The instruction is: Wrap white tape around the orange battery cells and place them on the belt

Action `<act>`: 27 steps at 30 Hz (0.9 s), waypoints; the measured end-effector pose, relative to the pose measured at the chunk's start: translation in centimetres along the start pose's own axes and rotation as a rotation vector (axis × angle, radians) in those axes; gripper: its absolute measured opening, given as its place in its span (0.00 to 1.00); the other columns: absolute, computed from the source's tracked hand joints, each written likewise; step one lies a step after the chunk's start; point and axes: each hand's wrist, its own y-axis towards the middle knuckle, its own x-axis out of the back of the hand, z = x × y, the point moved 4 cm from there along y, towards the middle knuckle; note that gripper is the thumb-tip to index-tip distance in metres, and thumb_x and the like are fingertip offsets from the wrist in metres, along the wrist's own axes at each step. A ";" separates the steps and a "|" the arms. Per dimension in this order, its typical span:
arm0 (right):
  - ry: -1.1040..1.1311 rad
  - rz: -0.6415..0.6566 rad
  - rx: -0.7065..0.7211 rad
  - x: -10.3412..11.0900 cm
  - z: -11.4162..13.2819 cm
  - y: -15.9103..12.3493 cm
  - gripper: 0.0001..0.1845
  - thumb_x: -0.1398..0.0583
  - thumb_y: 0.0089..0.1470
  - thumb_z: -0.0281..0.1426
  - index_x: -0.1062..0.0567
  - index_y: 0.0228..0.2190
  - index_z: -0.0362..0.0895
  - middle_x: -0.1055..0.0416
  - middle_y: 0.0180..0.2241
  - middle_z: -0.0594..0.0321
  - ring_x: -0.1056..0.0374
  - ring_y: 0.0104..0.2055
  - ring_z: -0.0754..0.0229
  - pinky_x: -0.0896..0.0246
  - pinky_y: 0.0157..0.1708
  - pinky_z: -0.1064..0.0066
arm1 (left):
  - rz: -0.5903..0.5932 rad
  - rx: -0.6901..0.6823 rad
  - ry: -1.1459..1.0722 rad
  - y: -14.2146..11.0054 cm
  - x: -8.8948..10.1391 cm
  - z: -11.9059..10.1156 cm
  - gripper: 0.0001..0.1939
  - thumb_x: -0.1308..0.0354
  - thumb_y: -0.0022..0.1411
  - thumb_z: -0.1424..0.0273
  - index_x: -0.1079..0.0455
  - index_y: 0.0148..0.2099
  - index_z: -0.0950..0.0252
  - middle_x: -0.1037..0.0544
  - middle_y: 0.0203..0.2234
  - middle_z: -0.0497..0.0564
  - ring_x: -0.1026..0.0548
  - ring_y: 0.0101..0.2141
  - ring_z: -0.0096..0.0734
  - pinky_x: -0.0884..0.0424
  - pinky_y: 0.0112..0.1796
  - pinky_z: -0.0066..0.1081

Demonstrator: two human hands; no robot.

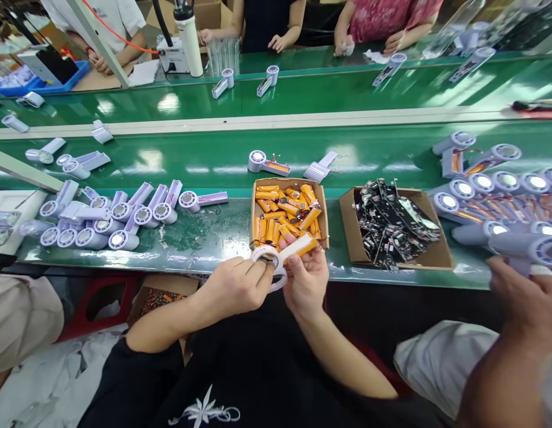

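Observation:
My left hand is closed around a white tape roll, its fingers hooked into the ring. A second white ring shape shows just below it. Pinched in my right hand is an orange-wrapped battery. A white tape strip runs from the roll onto the battery's top face. Both hands are close together above the belt's near edge. Right behind them stands a cardboard box of orange batteries.
A box of black circuit boards stands to the right. Lilac fan housings cluster at left, and others with batteries at right. A co-worker's hand holds a housing there. People sit across the green belt.

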 end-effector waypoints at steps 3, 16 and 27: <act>0.024 0.053 0.014 0.2 2.6 2.8 0.26 0.21 0.43 0.35 0.23 0.41 0.45 0.17 0.39 0.59 0.19 0.40 0.58 0.21 0.41 0.70 | 0.002 0.021 -0.172 -2.0 -0.3 -2.8 0.09 0.43 0.71 0.67 0.28 0.47 0.68 0.27 0.27 0.49 0.33 0.25 0.19 0.39 0.29 0.26; -0.107 0.147 0.016 9.1 4.4 3.4 0.32 0.24 0.51 0.36 0.28 0.55 0.58 0.17 0.46 0.58 0.18 0.46 0.50 0.20 0.43 0.62 | 0.224 0.646 -0.148 -11.7 -7.6 13.4 0.19 0.45 0.73 0.53 0.20 0.53 0.58 0.20 0.52 0.46 0.20 0.41 0.20 0.24 0.45 0.23; -0.223 0.082 0.095 15.6 8.0 1.3 0.22 0.26 0.55 0.40 0.28 0.46 0.51 0.17 0.43 0.53 0.18 0.45 0.47 0.20 0.39 0.64 | 0.853 0.595 0.093 -5.8 -10.1 21.7 0.17 0.46 0.71 0.64 0.24 0.58 0.61 0.25 0.58 0.54 0.27 0.60 0.43 0.26 0.59 0.42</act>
